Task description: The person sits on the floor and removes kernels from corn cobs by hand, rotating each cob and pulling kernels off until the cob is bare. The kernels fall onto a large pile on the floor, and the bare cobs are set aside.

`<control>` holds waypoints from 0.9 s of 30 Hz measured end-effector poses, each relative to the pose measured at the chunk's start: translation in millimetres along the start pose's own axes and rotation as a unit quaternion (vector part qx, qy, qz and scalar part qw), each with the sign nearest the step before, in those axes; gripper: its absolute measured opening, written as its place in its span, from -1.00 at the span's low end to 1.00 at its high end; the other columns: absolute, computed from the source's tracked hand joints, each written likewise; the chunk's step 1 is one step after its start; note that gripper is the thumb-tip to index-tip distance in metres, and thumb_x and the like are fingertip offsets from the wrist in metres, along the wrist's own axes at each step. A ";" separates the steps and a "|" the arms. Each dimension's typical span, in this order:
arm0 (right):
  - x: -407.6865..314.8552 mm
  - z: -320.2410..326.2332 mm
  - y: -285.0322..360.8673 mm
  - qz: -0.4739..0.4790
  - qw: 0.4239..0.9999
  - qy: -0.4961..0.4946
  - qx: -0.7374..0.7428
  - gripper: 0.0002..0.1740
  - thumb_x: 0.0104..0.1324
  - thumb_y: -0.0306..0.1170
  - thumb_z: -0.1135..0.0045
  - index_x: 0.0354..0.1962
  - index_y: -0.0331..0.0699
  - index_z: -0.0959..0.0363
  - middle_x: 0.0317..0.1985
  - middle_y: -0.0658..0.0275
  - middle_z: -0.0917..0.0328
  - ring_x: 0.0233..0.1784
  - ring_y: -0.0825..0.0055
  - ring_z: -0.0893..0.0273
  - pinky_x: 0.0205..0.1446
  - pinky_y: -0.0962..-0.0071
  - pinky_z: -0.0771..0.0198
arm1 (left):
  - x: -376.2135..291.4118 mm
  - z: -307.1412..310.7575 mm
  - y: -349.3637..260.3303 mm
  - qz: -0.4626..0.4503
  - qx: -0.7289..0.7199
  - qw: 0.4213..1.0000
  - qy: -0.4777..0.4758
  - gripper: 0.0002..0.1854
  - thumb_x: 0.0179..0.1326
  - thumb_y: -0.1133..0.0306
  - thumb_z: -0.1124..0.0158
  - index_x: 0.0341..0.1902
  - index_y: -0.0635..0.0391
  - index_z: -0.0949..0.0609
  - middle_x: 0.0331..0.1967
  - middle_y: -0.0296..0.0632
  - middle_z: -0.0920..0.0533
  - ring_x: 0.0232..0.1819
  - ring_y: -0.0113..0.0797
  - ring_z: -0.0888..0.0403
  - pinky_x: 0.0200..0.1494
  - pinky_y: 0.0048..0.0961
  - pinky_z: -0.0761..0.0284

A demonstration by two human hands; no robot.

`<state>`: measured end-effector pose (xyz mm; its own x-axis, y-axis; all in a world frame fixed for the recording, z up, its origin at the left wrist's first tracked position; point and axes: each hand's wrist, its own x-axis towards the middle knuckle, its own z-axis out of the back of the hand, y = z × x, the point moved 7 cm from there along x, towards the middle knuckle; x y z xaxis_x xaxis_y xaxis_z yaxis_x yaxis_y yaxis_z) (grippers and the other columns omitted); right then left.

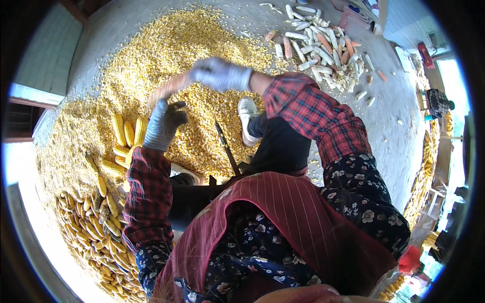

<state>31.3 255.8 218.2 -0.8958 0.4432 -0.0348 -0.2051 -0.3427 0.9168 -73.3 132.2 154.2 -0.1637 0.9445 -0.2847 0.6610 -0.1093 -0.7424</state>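
Note:
My right hand (219, 74), in a pale knitted work glove, grips one end of a blurred reddish corn cob (168, 89) above loose yellow corn kernels (189, 41). Just below the cob's far end is my left hand (165, 123), in a grey-blue glove with dark fingertips; its thumb and fingers are apart, and whether it touches the cob cannot be told. Several yellow ears of corn (118, 128) lie beside my left wrist. A dark narrow bar (225, 147) slants up between my legs over the kernels.
Shelled cobs (322, 47) lie heaped on the concrete floor (390, 110) at the upper right. A large pile of unshelled ears (94, 242) is at the lower left. My shoe (247, 119) stands in the kernels. A pale green panel (49, 49) rises at the upper left.

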 end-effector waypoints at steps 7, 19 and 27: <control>42.8 -43.2 -26.0 0.009 0.980 0.077 -0.185 -0.70 0.11 -0.36 0.03 -0.18 -0.30 -0.35 -0.56 0.29 -0.44 -0.56 0.56 -0.41 -0.44 0.49 -0.35 | -2.2 63.5 -42.0 -0.073 -0.130 0.983 -0.105 -0.71 0.11 0.11 -0.14 -0.31 0.10 -0.48 -0.50 -0.28 -0.49 -0.47 -0.43 -0.42 -0.42 -0.52 -0.40; 57.3 -79.9 -17.9 -0.050 0.977 0.194 -0.076 -0.61 0.18 -0.17 0.02 -0.21 -0.33 -0.41 -0.46 0.18 -0.47 -0.39 0.51 -0.41 -0.32 0.49 -0.35 | -9.7 58.5 -42.6 -0.015 0.127 0.975 -0.180 -0.67 0.09 0.10 -0.16 -0.25 0.11 -0.49 -0.52 -0.28 -0.51 -0.57 -0.50 -0.46 -0.52 -0.60 -0.45; -0.8 200.6 -191.0 -0.191 0.810 -0.411 0.372 -0.62 0.19 -0.04 0.05 -0.27 -0.18 -0.40 -0.60 0.49 -0.28 -0.67 0.72 -0.15 -0.60 0.66 -0.17 | -33.4 2.1 -9.9 0.008 0.316 0.948 -0.017 -0.63 0.08 0.18 -0.15 -0.08 0.14 -0.48 -0.44 -0.23 -0.59 -0.45 -0.44 -0.54 -0.41 -0.54 -0.46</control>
<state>150.2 487.1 122.9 -0.1955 0.9059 -0.3757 0.1628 0.4077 0.8985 -75.9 101.1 169.7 -0.1891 0.9318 -0.3098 0.0937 -0.2970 -0.9503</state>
